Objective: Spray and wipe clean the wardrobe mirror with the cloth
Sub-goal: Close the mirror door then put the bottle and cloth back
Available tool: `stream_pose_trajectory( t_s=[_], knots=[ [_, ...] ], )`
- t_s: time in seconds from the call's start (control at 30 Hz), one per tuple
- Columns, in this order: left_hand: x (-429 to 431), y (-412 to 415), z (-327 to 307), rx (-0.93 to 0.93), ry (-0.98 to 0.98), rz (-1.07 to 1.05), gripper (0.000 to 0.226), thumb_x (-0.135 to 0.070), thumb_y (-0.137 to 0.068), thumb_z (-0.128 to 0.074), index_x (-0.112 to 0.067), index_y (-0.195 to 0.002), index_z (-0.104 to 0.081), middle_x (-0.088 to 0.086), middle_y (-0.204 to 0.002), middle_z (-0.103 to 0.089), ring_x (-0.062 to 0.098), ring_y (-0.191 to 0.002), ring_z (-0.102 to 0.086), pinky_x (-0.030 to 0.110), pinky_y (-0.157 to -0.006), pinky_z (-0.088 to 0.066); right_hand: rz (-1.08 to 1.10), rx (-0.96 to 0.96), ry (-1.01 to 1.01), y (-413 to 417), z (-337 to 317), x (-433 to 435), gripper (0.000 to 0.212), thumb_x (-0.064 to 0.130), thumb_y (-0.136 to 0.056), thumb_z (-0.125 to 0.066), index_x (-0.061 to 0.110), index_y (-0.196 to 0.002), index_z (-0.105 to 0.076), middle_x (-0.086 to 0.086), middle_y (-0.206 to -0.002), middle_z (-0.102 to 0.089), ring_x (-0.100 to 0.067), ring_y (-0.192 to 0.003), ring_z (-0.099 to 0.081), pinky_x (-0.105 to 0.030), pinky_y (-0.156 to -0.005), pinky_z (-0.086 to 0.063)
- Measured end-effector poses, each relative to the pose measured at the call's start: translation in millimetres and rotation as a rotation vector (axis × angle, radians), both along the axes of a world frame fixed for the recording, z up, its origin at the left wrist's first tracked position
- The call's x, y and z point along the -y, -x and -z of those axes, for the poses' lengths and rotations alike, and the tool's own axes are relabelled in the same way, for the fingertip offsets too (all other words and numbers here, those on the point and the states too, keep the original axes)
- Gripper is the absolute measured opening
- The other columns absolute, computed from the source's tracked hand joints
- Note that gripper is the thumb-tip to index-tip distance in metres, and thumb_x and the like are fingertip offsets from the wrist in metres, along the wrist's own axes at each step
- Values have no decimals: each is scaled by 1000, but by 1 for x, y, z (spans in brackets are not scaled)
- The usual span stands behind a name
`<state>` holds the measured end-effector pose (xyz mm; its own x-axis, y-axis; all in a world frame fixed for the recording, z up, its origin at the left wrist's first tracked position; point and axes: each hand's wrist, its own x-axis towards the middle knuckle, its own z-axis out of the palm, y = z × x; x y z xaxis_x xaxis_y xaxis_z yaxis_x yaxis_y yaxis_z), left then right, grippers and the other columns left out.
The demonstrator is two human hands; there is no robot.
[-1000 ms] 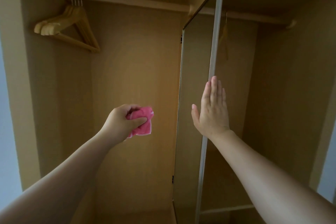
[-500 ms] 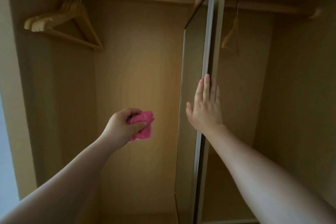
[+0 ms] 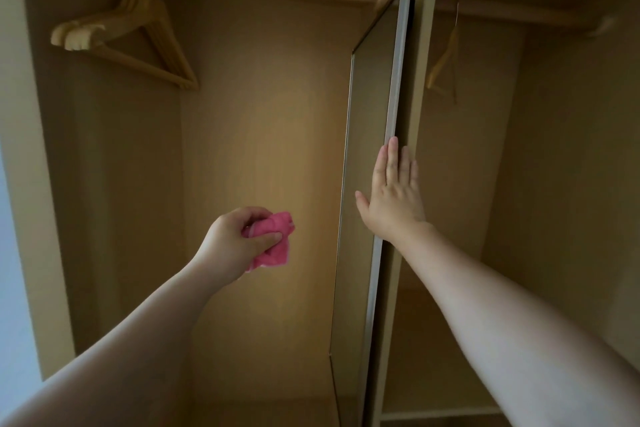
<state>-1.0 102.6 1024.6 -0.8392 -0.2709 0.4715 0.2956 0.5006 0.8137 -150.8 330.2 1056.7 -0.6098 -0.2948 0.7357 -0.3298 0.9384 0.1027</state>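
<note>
- The mirror (image 3: 370, 149), nearly edge-on, is standing right of the left hand (image 3: 232, 243), leaving open space between them.
- The right hand (image 3: 393, 198) is lying flat, fingers straight, against the mirror's metal edge.
- The left hand is clutching the pink cloth (image 3: 273, 241), apart from the mirror.

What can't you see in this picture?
In the head view:
- Mirror: seen nearly edge-on and dim, so smears or spray don't show; its bottom is cut off by the picture's lower edge.
- Cloth: partly hidden inside the left hand.
- Right hand: its palm faces away, against the mirror's edge.
- Spray bottle: none in view.
</note>
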Motion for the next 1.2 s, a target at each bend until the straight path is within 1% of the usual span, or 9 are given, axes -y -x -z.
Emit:
stream_pose_trajectory(
  t_s=[0.1,0.2,0.3,0.5,0.6,0.7,0.9,1.1,1.2],
  knots=[
    [-5,0,0,-11,-17,44,23,-8,-80,-75,-21,-98,-67,6,-75,-69,14,-40,-55,21,-34,-38,-58,8,-40,-16,1,-18,84,52,-98,-30,9,-150,20,-13,-159,23,-31,-148,14,-46,-121,1],
    [-22,4,0,-4,-18,107,24,-11,-80,-75,-26,-97,-67,4,-84,-71,12,-47,-62,22,-36,-42,-103,19,-52,-41,8,-45,72,46,-99,-35,15,-154,-3,-14,-163,-6,-28,-150,-3,-42,-120,-2],
    [-53,10,3,22,-2,192,26,-15,-80,-76,-25,-101,-67,-1,-86,-70,8,-53,-65,19,-39,-44,-100,37,-32,-63,16,-73,61,42,-99,-39,17,-152,-20,-11,-157,-26,-27,-147,-20,-42,-120,-11],
    [-132,18,11,30,58,323,28,-23,-79,-77,-37,-98,-62,-4,-91,-67,10,-65,-69,17,-45,-48,-113,27,9,-80,34,-142,50,33,-98,-46,12,-143,-41,-8,-141,-47,-25,-133,-42,-42,-112,-35],
    [-177,30,17,4,82,364,29,-24,-78,-77,-33,-101,-64,-5,-91,-68,12,-72,-68,16,-48,-49,-132,33,54,-73,44,-184,47,31,-97,-47,11,-140,-45,-7,-137,-51,-25,-128,-46,-41,-108,-39],
    [-232,47,29,20,80,393,32,-25,-78,-77,-30,-106,-63,-5,-92,-67,11,-66,-67,16,-47,-48,-164,61,118,-60,58,-234,46,32,-97,-47,12,-138,-47,-5,-136,-52,-23,-127,-48,-41,-106,-42],
    [-325,91,63,61,137,402,33,-28,-80,-76,-34,-108,-59,-10,-97,-63,12,-74,-64,13,-47,-46,-149,186,192,-25,94,-331,45,30,-97,-50,11,-138,-47,-5,-137,-51,-23,-119,-54,-39,-97,-47],
    [-364,144,96,159,87,365,32,-22,-81,-75,-32,-107,-59,-9,-94,-63,11,-63,-61,12,-41,-42,-87,354,239,21,132,-379,47,33,-99,-47,17,-143,-41,2,-139,-45,-15,-93,-55,-29,-76,-44],
    [-368,177,117,196,90,359,31,-22,-81,-75,-33,-105,-59,-9,-92,-64,9,-62,-60,11,-39,-41,-50,447,293,54,153,-387,49,34,-99,-47,20,-146,-36,2,-145,-41,-19,-100,-59,-27,-78,-41]
  ],
)
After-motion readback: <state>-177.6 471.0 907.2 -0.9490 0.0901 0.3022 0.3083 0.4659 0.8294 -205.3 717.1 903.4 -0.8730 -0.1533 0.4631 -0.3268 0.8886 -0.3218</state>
